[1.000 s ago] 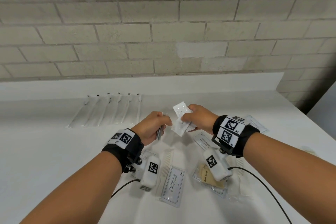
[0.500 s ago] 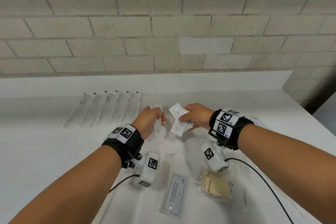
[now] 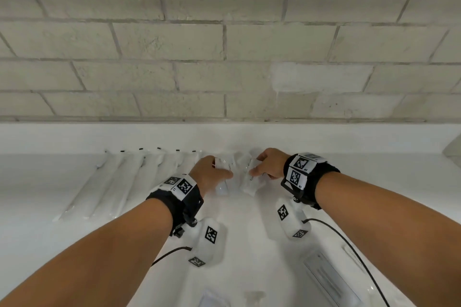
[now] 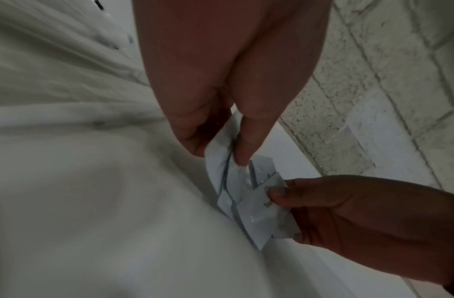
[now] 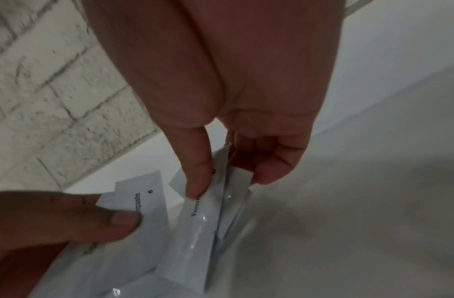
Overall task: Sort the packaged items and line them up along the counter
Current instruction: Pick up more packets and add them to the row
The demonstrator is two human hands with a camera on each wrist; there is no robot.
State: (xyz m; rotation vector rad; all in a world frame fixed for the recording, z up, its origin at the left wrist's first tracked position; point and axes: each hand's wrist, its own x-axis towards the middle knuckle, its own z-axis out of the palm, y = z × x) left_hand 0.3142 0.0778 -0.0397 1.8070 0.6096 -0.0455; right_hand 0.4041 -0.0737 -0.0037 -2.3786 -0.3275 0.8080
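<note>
Sachets: the left hand (image 3: 212,172) pinches one small white packet (image 4: 222,161) between thumb and curled fingers, low over the counter (image 3: 74,252) near the back ledge. The right hand (image 3: 270,164) pinches a bunch of like sachets (image 5: 203,211), thumb on top, fingers curled under; the count is unclear, more than one. The two lots touch or overlap at their edges. Print on the right bunch reads as toothpaste, partly hidden.

A row of long clear sleeves (image 3: 119,182) lies along the back of the counter, just left of the left hand. More packets (image 3: 329,279) lie near the front edge, by the right forearm.

Risks, as judged:
- The right-hand bunch is held at one end only. Slick film could let a sachet slide out and land crooked.
- With the edges overlapping, setting the left packet down may drag a neighbour with it.
- The left packet sits just beside the last sleeve; if laid too close it would overlap that row and blur the two groups.
- The white-on-white surface makes alignment hard to check.

Change against the frame one second back: both hands are further back, close to the ledge and beside the sleeve row, where before they were in mid-counter above the loose pile. The camera is also tilted up, so most of the pile is out of sight.
</note>
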